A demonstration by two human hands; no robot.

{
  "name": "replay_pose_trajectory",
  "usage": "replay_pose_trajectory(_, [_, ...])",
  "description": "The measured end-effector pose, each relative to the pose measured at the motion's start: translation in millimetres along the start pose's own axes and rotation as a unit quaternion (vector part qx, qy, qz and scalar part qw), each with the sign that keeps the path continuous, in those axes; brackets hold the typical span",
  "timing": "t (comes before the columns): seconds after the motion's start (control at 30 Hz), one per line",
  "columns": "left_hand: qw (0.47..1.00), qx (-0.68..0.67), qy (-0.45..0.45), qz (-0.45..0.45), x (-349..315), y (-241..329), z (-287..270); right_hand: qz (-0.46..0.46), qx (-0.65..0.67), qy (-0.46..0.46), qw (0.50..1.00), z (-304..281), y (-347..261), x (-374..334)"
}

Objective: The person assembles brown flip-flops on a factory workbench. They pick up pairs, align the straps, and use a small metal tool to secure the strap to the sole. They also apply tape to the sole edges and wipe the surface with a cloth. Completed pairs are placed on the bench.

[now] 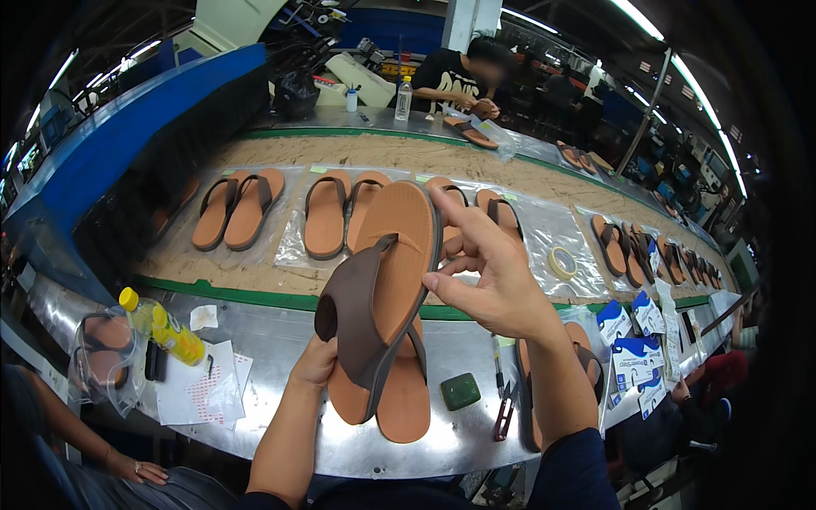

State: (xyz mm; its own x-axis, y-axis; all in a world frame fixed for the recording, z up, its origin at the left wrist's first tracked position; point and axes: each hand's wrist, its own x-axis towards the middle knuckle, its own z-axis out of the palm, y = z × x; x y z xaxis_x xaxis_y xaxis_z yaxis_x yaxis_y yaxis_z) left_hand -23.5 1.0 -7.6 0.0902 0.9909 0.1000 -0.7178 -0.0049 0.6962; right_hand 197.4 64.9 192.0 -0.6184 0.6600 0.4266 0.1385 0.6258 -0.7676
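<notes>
"Nearest us is the held sandal (399, 289). What is it made of?"

"We see a tan, finely textured footbed, a wide, smooth dark-brown strap and a dark, rounded sole edge. It hangs above the bench (270, 344)."

"And our grip?"

"Our left hand (314, 361) is closed on its left side, by the strap, fingers mostly hidden. Our right hand (497, 285) has thumb and forefinger at the opposite edge, other fingers bent; we cannot tell whether they pinch."

"What are we working over?"

"Shiny metal. Another sandal (404, 412) shows behind ours; right of it sit a squarish green block (460, 391) and slim snips (505, 414), and well left, papers (200, 391) and a yellow bottle (177, 338)."

"Farther off?"

"Past a green edge runs a scuffed tan belt (340, 151), with pairs of sandals and a tape roll (562, 263) on crinkled clear plastic (544, 225). Left stands a blue housing (161, 110); across from us a person (459, 76) in black sits under strip lights (705, 102)."

"Which way does ours point?"

"Toe toward the top of our view, heel at lower left; its long axis runs steeply, leaning right."
</notes>
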Motion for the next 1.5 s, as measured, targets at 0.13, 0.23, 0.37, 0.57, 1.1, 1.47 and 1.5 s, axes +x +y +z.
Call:
replay_pose_trajectory(0.13, [0.999, 0.046, -0.015, 0.01, 1, -3, -1, 0.015, -0.011, -0.019, 1.0, -9, -1, -4])
replay_pose_trajectory(0.23, [0.997, 0.067, -0.021, 0.015, 2, -5, -2, 0.026, -0.032, -0.012, 0.999, -9, -6, -6])
replay_pose_trajectory(0.37, [0.995, 0.098, -0.017, 0.022, -2, -1, -6, 0.012, -0.06, 0.005, 0.998, -3, -6, -3])
replay_pose_trajectory(0.57, [0.988, 0.146, -0.033, 0.024, -3, 2, -8, 0.055, -0.067, 0.028, 0.996, -15, -18, 3])
replay_pose_trajectory(1.1, [0.971, 0.222, -0.085, 0.002, -4, 20, -10, 0.107, -0.019, -0.005, 0.994, -30, -6, -6])
replay_pose_trajectory(1.47, [0.963, 0.253, -0.087, 0.016, 1, 8, -20, 0.079, 0.048, 0.098, 0.991, -9, 30, -17])
replay_pose_trajectory(1.5, [0.97, 0.232, -0.07, 0.016, 0, 6, -18, 0.042, 0.049, 0.125, 0.99, 0, 34, -18])
